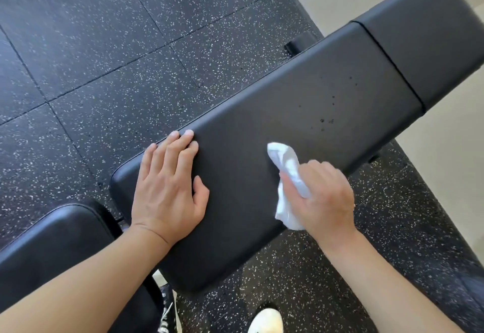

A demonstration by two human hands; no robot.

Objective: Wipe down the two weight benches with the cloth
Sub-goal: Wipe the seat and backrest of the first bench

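Observation:
A long black padded weight bench (301,102) runs diagonally from lower middle to upper right, with a separate seat pad (429,39) at its far end. Small dark droplets dot the pad near its middle. My left hand (170,186) rests flat on the near left part of the pad, fingers straight and reaching its far edge. My right hand (324,196) grips a crumpled white cloth (285,173) and holds it against the pad's right side. A second black bench pad (55,243) lies at the lower left, partly under my left forearm.
Black speckled rubber floor tiles (104,44) surround the benches. A pale floor (440,201) lies along the right and top right. A white shoe (267,321) shows at the bottom edge. A bench foot (298,43) sticks out behind the pad.

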